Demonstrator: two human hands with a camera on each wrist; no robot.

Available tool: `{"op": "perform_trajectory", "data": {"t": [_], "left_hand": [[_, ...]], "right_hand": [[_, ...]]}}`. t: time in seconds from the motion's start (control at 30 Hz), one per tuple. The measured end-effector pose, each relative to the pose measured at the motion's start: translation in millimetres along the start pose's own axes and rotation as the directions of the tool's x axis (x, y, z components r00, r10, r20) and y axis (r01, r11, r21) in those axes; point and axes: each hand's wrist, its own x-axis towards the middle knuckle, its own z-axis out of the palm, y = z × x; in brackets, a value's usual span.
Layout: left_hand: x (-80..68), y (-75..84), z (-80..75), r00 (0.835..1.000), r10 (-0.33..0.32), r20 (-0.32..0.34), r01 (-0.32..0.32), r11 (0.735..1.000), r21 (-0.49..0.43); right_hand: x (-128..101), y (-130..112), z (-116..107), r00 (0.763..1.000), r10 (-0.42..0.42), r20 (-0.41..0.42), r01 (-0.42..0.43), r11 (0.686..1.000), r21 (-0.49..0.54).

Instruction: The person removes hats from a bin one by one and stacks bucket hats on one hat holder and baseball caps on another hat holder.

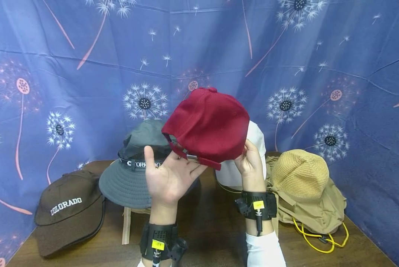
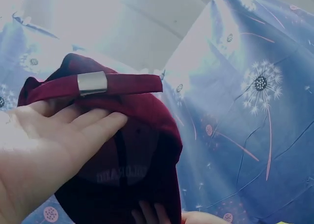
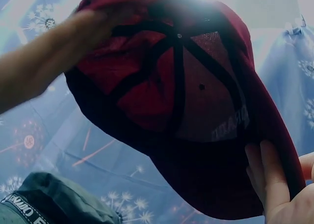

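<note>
Behind everything hangs a blue cloth (image 1: 219, 55) printed with dandelion heads, wrapping round the back and sides of a wooden table (image 1: 212, 230).

On the table stand several hats. At the left lies a brown cap (image 1: 69, 215) with white lettering on its front. Just beside it a grey bucket hat (image 1: 136, 170) sits on a stand, a black lettered band round its crown. A white hat (image 1: 256, 148) stands behind the raised cap, mostly hidden by it. At the right a tan sun hat (image 1: 303, 185) with a knitted crown and a cloth flap rests on the table, a yellow cord (image 1: 319, 237) trailing from under it.

Held up above the table's middle, clear of the other hats, is a red cap (image 1: 209, 126), its crown toward the cloth and its back strap toward the person. The left wrist view shows a metal buckle (image 2: 92, 82) on that strap.

The left hand (image 1: 167, 178) is palm up under the strap end, its fingers (image 2: 93, 123) straight and lying close together against the cap's rim, the thumb standing apart. The right hand (image 1: 251, 163) grips the cap at the opposite edge, by the brim; its fingers (image 3: 267, 177) lie inside the rim, pressed together, and the thumb seems to pinch from outside, though it is hard to see.

Both wrists carry black straps with yellow tags.
</note>
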Motion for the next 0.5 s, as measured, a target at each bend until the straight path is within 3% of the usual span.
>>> {"op": "perform_trajectory", "data": {"t": [0.2, 0.5], "left_hand": [[0.1, -2.1, 5.0, 0.998, -0.015, 0.067, 0.014, 1.000, 0.017], [1.1, -2.0, 7.6, 0.995, -0.009, 0.096, 0.008, 1.000, 0.015]], "right_hand": [[6.1, 0.1, -4.5, 0.997, -0.010, -0.074, 0.011, 1.000, 0.016], [5.3, 4.5, -2.9, 1.000, -0.004, -0.031, 0.005, 1.000, 0.024]]}}
